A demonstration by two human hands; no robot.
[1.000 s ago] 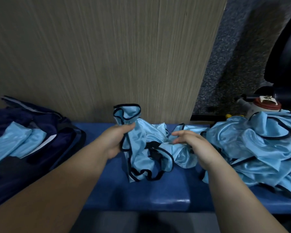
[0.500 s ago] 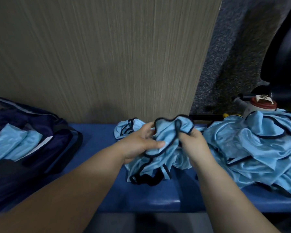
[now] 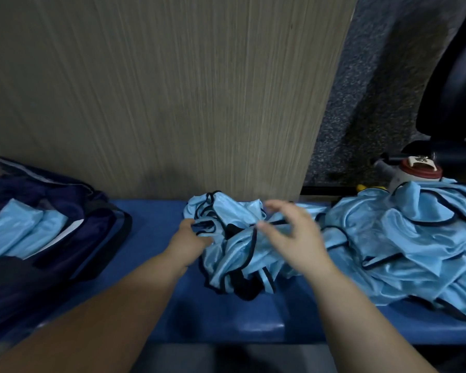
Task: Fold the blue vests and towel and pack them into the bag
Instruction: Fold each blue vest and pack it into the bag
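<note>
Blue vest (image 3: 234, 254) lowered to bench (image 3: 156, 219); left fingers (image 3: 190, 226) still grasp it, right fingers (image 3: 279, 207) released.

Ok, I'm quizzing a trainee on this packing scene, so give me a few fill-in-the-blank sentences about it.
1. The crumpled vest in front of the person is light blue with ____ trim.
2. Folded vests already lie in the dark bag on the person's ____ side.
3. The unfolded pile lies on a bench whose colour is ____.
Missing words: black; left; blue.
</note>
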